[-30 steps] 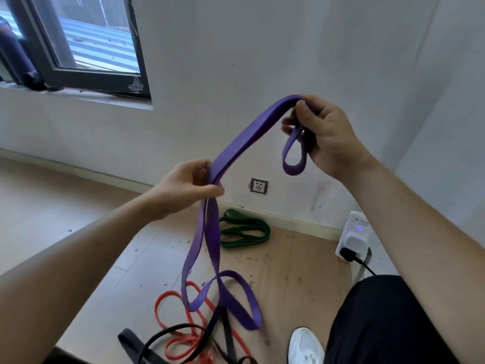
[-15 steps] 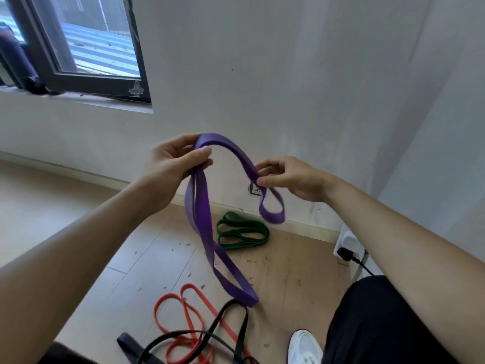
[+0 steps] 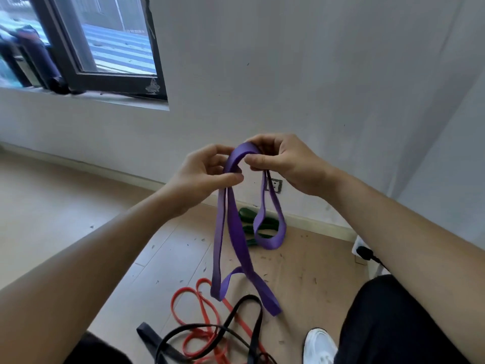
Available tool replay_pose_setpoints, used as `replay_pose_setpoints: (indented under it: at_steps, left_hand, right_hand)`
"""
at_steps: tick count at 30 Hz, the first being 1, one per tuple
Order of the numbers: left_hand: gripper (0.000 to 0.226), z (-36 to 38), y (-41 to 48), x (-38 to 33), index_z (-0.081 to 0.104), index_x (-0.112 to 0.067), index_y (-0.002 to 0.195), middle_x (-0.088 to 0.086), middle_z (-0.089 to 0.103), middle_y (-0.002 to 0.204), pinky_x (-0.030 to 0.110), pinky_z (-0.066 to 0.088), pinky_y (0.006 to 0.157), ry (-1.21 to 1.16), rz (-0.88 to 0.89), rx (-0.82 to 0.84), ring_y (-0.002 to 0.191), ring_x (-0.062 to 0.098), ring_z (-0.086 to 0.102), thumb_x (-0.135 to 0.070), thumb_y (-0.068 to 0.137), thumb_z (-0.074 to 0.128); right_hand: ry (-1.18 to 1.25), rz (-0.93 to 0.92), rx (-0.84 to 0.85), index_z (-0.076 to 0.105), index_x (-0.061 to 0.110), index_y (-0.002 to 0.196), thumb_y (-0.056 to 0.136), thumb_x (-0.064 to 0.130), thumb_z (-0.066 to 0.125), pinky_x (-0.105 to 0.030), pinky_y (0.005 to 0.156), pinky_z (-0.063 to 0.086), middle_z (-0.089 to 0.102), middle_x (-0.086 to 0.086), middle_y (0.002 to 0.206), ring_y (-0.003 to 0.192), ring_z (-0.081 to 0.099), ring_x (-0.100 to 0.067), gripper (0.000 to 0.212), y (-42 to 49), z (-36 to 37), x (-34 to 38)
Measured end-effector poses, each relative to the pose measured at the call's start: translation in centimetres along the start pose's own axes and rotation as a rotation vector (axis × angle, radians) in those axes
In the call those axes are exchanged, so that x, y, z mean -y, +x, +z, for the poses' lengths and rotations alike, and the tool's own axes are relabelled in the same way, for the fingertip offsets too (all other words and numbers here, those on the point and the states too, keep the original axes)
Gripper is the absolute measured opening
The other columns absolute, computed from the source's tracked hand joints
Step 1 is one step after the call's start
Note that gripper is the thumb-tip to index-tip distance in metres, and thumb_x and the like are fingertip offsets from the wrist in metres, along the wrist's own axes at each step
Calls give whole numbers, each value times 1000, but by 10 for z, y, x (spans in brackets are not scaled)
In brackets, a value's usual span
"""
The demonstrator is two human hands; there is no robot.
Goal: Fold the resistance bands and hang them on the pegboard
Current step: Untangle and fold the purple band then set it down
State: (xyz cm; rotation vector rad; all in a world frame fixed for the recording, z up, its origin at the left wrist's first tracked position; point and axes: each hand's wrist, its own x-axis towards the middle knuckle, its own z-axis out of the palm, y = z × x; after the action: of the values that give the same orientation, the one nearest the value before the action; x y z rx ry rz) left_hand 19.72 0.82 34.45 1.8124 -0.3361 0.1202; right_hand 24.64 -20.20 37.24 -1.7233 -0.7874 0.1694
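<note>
2 hands [image 3: 207, 172] pinching purple band [image 3: 236, 232]

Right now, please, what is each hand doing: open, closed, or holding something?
Left hand: closed, pinching the flat purple rubber resistance band beside its top fold.
Right hand: closed, pinching the same purple band at the top fold.

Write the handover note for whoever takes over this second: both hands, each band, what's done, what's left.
Left hand: pinches the purple band just below its top bend.
Right hand: pinches the same bend from the other side; a short loop hangs under it.
Green band, red band and black band: on the floor, green by the wall, red and black overlapping.
Done: purple fold begun.
Left: finish it, fold the other three, hang all; pegboard not in view.
</note>
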Motion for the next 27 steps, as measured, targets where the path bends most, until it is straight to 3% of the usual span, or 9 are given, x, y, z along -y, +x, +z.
replay_pose_setpoints:
  at_steps: [2,5,9,12,14,17,21,27]
  left_hand:
    - [35,5,-1,5,66,-12,118,3,74,95,39,61,90,17,-9,57,95,27,72,-5,86,77]
    - [30,13,-2,13,65,-10,114,4,71,94,41,60,89,-17,-62,122,93,27,71,-5,86,77]
    - [37,20,-1,24,63,-10,111,11,72,99,44,59,94,-41,-127,209,102,36,71,-13,78,78]
    - [43,23,2,28,62,-13,117,11,73,103,39,59,91,-33,-144,221,103,30,72,-16,76,78]
    - [47,22,5,28,61,-8,120,10,73,103,39,58,92,-14,-143,169,102,29,72,-15,76,77]
    - [34,10,9,25,63,-3,116,9,73,97,43,57,97,-11,-126,78,105,36,70,-2,84,77]
    - [30,-9,10,12,70,-15,111,6,72,95,36,57,95,-21,-91,-60,96,28,70,0,86,74]
    - [38,-18,3,-15,73,-23,111,-1,76,89,32,58,94,-169,9,-250,88,18,70,-22,73,78]
  right_hand:
    - [-9,-26,6,66,-3,117,92,4,69,-27,88,55,69,-10,99,90,67,-13,26,-3,-1,4]
    - [21,-53,-35,67,11,114,95,8,66,-36,94,54,69,-3,99,91,66,-14,19,-5,-9,10]
    - [219,-97,-141,65,12,113,98,10,61,-38,93,53,69,1,93,86,66,-15,16,-6,-30,17]
    - [315,-111,-176,66,14,111,98,11,60,-38,93,52,69,5,88,85,66,-15,15,-9,-43,16]
    - [342,-99,-193,66,15,111,99,12,59,-40,94,51,68,8,86,86,65,-15,15,-11,-50,10]
    - [378,-61,-227,66,15,112,98,16,61,-40,94,50,65,6,86,86,64,-15,15,-12,-60,-1]
    - [365,28,-251,69,17,108,84,27,72,-40,93,46,64,5,86,88,64,-16,26,-13,-76,-21]
    - [122,210,-68,70,13,113,89,4,71,-30,86,46,69,3,89,92,65,-15,26,-21,-81,-52]
